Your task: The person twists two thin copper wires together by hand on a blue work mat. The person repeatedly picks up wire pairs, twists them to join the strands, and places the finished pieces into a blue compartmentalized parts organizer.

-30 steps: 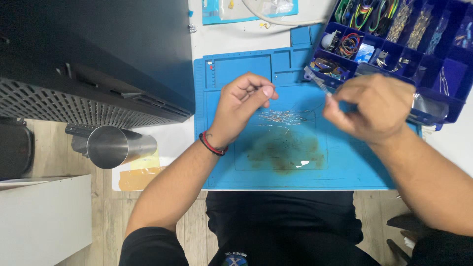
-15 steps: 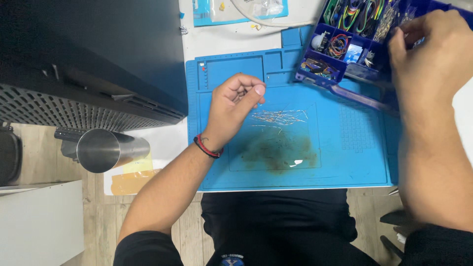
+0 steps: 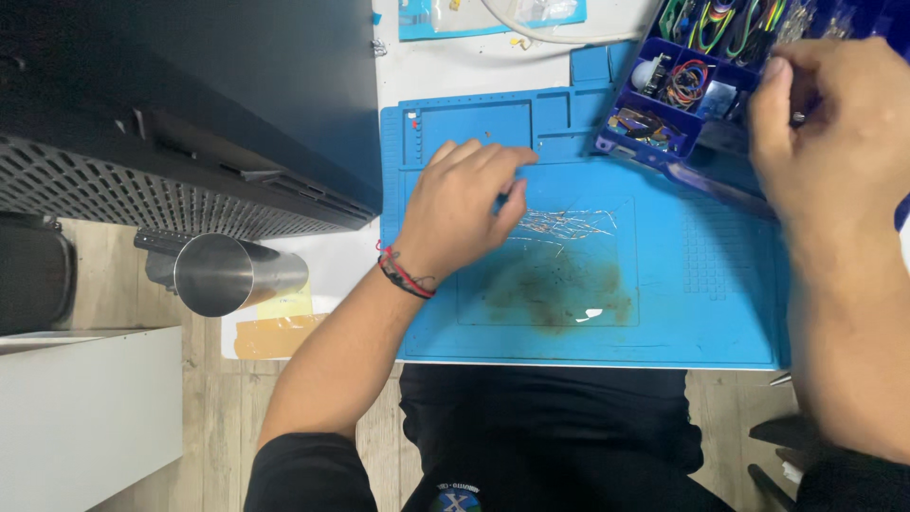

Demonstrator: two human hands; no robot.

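Observation:
My left hand (image 3: 463, 204) lies on the blue work mat (image 3: 701, 303), fingers stretched loosely to the right, with a red and black band on the wrist. Its fingertips are just left of a small heap of thin metal wire leads (image 3: 569, 225) on the mat. My right hand (image 3: 834, 123) hovers at the upper right over a dark blue compartment box (image 3: 664, 142) filled with coloured wires and small parts. Its fingers are curled, and a tiny metal tip shows between thumb and fingers; what it holds is unclear.
A brown stain (image 3: 555, 289) marks the middle of the mat. A large black perforated case (image 3: 190, 123) fills the upper left. A steel cylinder (image 3: 223, 273) lies below it, off the table edge. A white cable (image 3: 531, 33) and a light blue sheet (image 3: 474, 19) lie at the top.
My left hand dropped from a raised pinch to rest flat on the mat beside the wire leads. My right hand stayed over the compartment box after moving there from the mat's centre.

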